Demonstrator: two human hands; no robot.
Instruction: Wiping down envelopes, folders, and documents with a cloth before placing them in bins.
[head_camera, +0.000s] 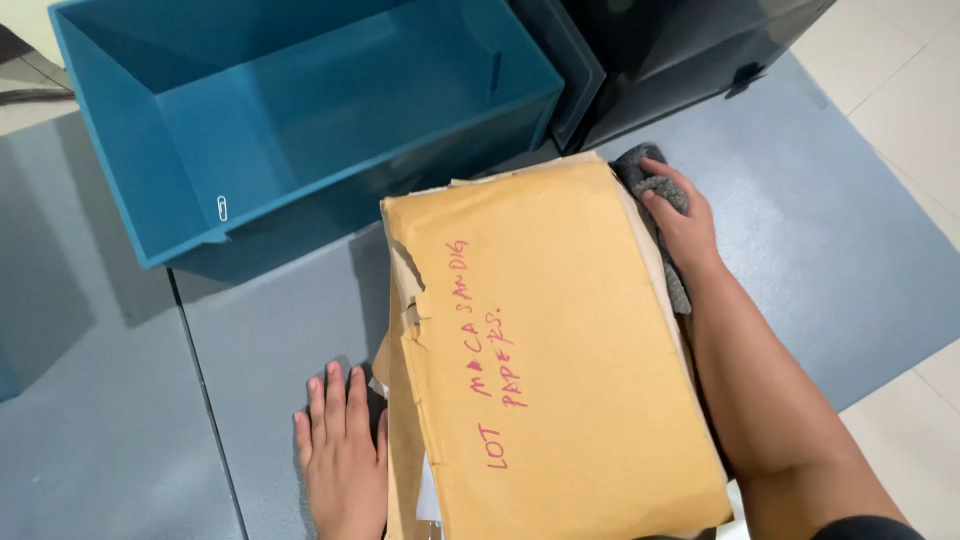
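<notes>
A stack of tan paper envelopes (560, 340) lies on a grey surface (260, 330), the top one marked with pink handwriting and torn along its left edge. My left hand (340, 450) rests flat beside the stack's lower left corner, fingers together, touching the edge of the papers. My right hand (680, 225) is at the stack's upper right corner, its fingers closed on a grey cloth (650, 185) that runs down along the stack's right side.
An open blue box (130, 160) stands just behind the stack, with a paper clip (222, 208) inside on its floor. A dark box (680, 50) sits at the back right. Pale floor tiles (900, 100) show at the right.
</notes>
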